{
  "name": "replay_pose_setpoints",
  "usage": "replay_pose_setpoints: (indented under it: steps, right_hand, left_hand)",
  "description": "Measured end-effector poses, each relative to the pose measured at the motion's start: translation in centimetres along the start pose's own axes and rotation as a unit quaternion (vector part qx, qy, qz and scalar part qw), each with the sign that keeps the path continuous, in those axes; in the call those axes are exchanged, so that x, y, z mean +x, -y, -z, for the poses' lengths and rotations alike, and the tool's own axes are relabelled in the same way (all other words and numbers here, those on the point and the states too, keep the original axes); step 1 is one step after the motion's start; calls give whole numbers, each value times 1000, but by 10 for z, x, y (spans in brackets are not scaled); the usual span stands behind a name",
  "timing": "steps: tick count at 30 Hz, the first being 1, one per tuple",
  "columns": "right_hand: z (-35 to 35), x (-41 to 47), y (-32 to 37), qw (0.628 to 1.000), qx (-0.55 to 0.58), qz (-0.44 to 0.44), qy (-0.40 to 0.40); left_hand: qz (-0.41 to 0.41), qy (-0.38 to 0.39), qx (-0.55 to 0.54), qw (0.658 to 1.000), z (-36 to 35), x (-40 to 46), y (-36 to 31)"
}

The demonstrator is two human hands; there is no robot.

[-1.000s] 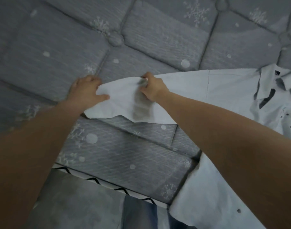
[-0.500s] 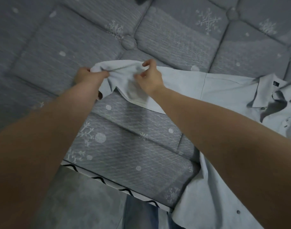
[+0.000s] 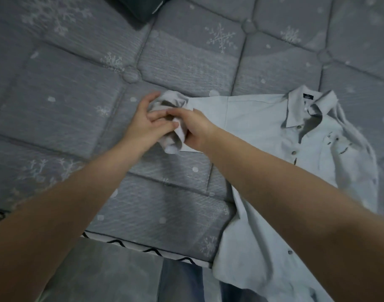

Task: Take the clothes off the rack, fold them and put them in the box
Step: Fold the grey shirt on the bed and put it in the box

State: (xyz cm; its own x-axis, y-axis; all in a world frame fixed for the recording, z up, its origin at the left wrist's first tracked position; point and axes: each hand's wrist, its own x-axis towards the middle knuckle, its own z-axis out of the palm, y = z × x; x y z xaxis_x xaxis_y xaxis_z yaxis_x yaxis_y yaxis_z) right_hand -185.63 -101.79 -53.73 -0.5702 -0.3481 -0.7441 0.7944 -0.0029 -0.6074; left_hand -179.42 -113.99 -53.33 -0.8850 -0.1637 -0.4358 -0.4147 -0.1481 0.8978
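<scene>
on the grey quilted mattress with a snowflake print, a pale blue-grey short-sleeved button-up shirt of thin woven cloth lies face up, collar away from the camera, hem hanging over the near edge. it's off the rack but not folded; neither rack nor box is in view. both hands meet at the end of the sleeve, which is bunched into a loose wad. left hand has its fingers curled over the wad from the far side, thumb side hidden, so it reads as a grip on the cuff. right hand pinches the same bunched cloth from the near side, fingers overlapping the left's. judgement: fabric is light, limp, no stiffness except collar and button placket, not slippery, not fragile. it will sag and crease wherever unsupported, so a wadded hold gives a messy fold. better to take the sleeve by its two cuff corners and lay it flat across the chest, then hold at shoulder seam and hem for the body fold. a dark object at the top edge is too cropped to identify.
</scene>
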Motion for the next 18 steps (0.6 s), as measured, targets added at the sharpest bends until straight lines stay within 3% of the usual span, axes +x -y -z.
replay_pose_setpoints:
  steps: [3, 7, 10, 14, 18]
  right_hand:
    - [53, -27, 1, 998, 32, 16, -53]
    - [123, -64, 0, 992, 33, 24, -121]
    - [177, -89, -3, 986, 31, 12, -162]
    - [254, -119, -17, 965, 40, 3, -261]
    - [320, -141, -35, 927, -53, 9, -372]
  left_hand:
    - [-21, 26, -7, 999, -39, -12, -9]
    - [-58, -36, 103, 992, -83, -13, -3]
    - [-43, -4, 175, 984, -114, -13, 12]
    - [28, 55, 252, 966, -156, -25, 63]
    - [140, 102, 360, 917, -184, -67, 118]
